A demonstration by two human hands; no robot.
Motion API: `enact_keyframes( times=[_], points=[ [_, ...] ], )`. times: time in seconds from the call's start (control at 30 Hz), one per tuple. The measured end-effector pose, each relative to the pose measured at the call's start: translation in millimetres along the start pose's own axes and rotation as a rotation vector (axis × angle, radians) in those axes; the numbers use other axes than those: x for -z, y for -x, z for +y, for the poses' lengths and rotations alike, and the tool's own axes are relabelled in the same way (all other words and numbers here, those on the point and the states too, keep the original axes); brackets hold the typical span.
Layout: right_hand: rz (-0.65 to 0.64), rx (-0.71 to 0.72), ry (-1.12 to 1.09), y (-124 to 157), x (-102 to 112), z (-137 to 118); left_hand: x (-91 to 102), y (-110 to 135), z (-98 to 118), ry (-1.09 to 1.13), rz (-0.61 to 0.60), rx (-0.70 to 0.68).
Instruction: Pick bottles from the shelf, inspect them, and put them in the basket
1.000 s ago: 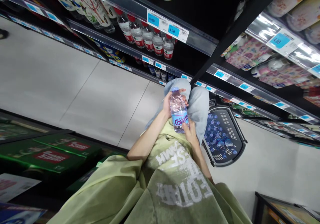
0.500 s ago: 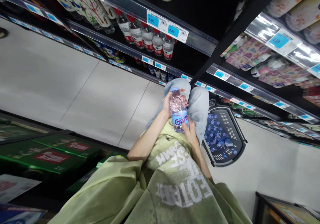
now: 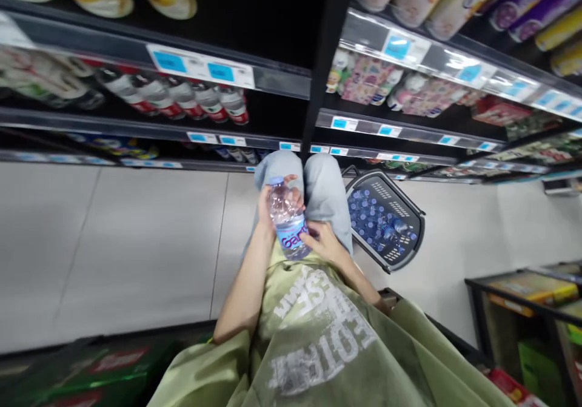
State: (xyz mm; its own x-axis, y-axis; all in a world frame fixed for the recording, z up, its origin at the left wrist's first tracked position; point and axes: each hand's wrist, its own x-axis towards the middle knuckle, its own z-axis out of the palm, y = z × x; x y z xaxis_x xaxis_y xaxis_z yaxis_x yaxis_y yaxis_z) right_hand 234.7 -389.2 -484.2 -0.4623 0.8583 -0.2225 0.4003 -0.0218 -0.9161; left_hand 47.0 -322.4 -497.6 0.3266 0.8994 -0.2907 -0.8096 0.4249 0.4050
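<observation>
A clear water bottle [image 3: 290, 237] with a pale purple cap and a blue label is held over my lap, tilted, its cap end pointing away from me. My left hand [image 3: 265, 208] wraps round its upper part from behind, the fingertips showing past its right side. The fingers of my right hand [image 3: 326, 242] grip the lower right side, near the label. To the right of my knees, a dark shopping basket [image 3: 421, 234] stands on the floor, with several small blue-capped bottles [image 3: 373, 218] in it.
Store shelves [image 3: 273, 79] run along the far side, just beyond my knees. Several red-capped bottles [image 3: 204, 100] stand on one shelf, left of a black upright post [image 3: 318, 73]. Green boxes [image 3: 118, 361] sit behind me at lower left. A black-framed stand [image 3: 475, 316] is at lower right.
My view has turned and shifted, so shelves, basket and lap sit differently in the picture. Both hands stay on the bottle; my right-hand fingers now lie a little higher along its side.
</observation>
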Motion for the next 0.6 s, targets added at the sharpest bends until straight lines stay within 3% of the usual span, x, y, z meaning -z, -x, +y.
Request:
enact_keyframes(
  times=[0.1, 0.17, 0.27, 0.4, 0.47, 0.6],
  points=[
    [0.025, 0.002, 0.141, 6.5, -0.4, 4.1, 5.2, 3.9, -7.8, -0.154, -0.136, 0.255],
    [0.103, 0.012, 0.219, 12.3, -2.2, 8.9, 5.1, 4.9, -14.5, -0.232, -0.147, 0.374],
    [0.318, 0.031, 0.257, 17.4, -1.1, 12.8, 0.6, 0.7, -25.7, -0.313, -0.024, 0.425],
    [0.611, 0.015, 0.262, 10.4, 15.6, 4.6, -5.8, -9.7, -39.3, -0.454, 0.194, 0.491],
    [0.586, 0.01, 0.291, 3.8, 27.0, -2.6, -6.1, -12.7, -43.3, -0.476, 0.229, 0.511],
    [0.334, 0.032, 0.379, -6.6, 42.5, -10.2, -1.0, -14.4, -45.7, -0.458, 0.182, 0.481]
  ],
)
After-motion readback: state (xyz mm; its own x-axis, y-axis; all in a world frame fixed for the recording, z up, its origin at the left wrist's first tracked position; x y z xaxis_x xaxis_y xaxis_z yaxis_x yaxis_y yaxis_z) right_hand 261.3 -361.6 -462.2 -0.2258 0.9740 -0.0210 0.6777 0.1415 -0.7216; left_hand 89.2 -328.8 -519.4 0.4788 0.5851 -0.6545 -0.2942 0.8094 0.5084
